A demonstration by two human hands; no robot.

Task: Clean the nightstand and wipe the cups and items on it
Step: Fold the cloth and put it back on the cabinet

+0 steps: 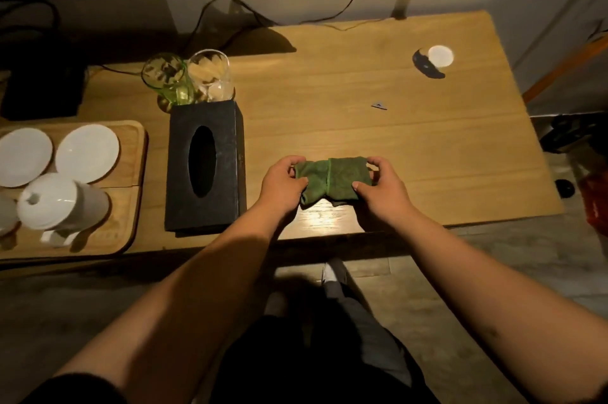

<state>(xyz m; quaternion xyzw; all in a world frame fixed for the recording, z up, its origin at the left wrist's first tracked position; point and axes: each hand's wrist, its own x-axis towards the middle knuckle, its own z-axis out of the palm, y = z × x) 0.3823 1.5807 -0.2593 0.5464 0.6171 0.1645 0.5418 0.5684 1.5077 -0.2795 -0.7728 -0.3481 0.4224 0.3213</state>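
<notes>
- Near the front edge of the wooden nightstand (362, 81) we've got the green cloth (332, 178) folded up
- our left hand (279, 188) and right hand (383, 191) each pinch an end, fingers curled round it
- black tissue box (205, 166) and two glass cups (189, 77) sit off to the left

Wooden nightstand (362, 81) bears tissue box (205, 166), tray (131, 153).

Home bedroom: wooden nightstand (394, 127), tissue box (205, 166), glasses (187, 77)
</notes>
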